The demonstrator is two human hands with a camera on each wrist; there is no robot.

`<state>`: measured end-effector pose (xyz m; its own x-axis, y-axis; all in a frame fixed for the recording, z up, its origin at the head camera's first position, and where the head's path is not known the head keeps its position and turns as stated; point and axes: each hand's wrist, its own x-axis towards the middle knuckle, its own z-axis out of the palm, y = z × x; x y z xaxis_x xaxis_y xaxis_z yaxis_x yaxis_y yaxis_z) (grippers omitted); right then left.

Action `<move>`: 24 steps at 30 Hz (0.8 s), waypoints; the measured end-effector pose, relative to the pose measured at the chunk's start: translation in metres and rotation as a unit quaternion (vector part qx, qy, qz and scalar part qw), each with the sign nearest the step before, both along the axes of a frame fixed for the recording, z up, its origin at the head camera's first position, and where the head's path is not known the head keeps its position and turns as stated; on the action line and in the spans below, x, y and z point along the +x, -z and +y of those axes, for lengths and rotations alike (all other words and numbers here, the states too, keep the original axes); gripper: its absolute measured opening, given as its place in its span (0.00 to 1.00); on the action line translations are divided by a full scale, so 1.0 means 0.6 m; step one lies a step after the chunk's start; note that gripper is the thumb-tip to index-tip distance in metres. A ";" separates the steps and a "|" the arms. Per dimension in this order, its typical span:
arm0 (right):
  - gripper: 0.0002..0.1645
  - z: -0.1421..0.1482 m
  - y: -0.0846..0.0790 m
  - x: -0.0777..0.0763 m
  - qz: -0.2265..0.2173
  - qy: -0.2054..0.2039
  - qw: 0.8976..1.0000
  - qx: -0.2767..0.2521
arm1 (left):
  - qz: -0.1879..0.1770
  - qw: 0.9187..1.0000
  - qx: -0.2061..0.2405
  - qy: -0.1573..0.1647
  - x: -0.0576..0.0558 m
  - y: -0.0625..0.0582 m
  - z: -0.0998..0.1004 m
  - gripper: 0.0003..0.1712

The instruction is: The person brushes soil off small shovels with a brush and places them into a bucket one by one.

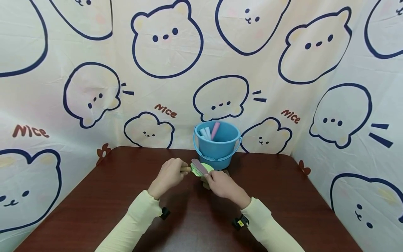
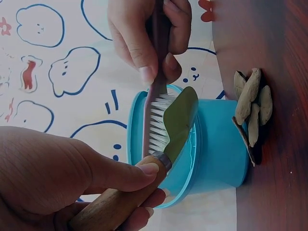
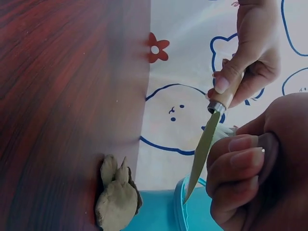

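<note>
My left hand grips the wooden handle of a small garden trowel, its green blade pointing toward the bucket. In my right hand is a brush with a mauve back and white bristles. The bristles lie against or very close to the face of the blade; contact is hard to tell. Both tools are held above the table, in front of a light blue bucket. My right palm hides much of the brush in the right wrist view.
Grey-brown, clay-like lumps lie on the dark wooden table by the bucket, partly behind my right hand in the head view. A pink handle and light blue pieces stick up inside the bucket. A bear-print cloth surrounds the table.
</note>
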<state>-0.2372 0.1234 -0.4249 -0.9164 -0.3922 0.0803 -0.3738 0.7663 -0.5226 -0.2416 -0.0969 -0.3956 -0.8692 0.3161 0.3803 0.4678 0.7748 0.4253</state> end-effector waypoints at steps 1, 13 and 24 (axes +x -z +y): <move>0.22 0.001 0.001 -0.001 0.001 0.002 1.000 0.002 | 0.001 1.000 -0.002 0.000 0.000 0.000 0.000 0.04; 0.21 0.020 -0.001 -0.010 -0.024 0.033 0.999 0.001 | 0.002 1.000 -0.002 0.005 -0.001 0.000 -0.004 0.06; 0.22 0.035 -0.007 -0.014 -0.046 0.060 0.997 0.016 | 0.014 1.000 -0.004 0.012 -0.002 -0.004 -0.008 0.03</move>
